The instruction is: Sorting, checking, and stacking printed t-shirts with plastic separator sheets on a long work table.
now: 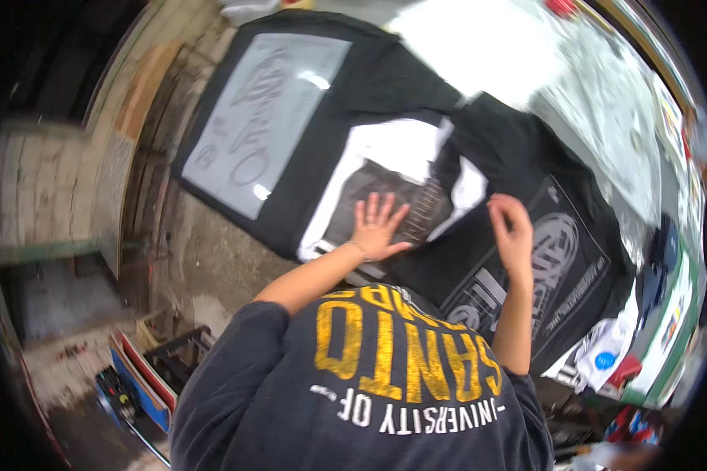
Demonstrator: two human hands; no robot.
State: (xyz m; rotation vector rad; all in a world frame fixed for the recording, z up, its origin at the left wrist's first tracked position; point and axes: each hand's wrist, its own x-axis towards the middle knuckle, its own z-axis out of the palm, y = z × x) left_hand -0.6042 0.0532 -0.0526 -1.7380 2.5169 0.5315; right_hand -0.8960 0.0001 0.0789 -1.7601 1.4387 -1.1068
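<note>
My left hand (379,232) lies flat with fingers spread on a dark printed panel (367,187), which sits on a white piece (379,141), shirt or sheet I cannot tell. My right hand (512,234) hovers over or rests lightly on the black T-shirt (487,149) at the right, its fingers bent and thumb apart, with nothing visible in them. That shirt carries a large grey print (554,259). At the left another black garment (385,74) lies under a translucent sheet (267,118) with a dark design on it.
Clear plastic bags (605,110) and a bright white sheet (471,47) cover the far side. A white garment with a blue round sticker (605,359) hangs near the right edge. On the floor at lower left stands a blue-and-red panel (143,381). Planks (145,149) lean at the left.
</note>
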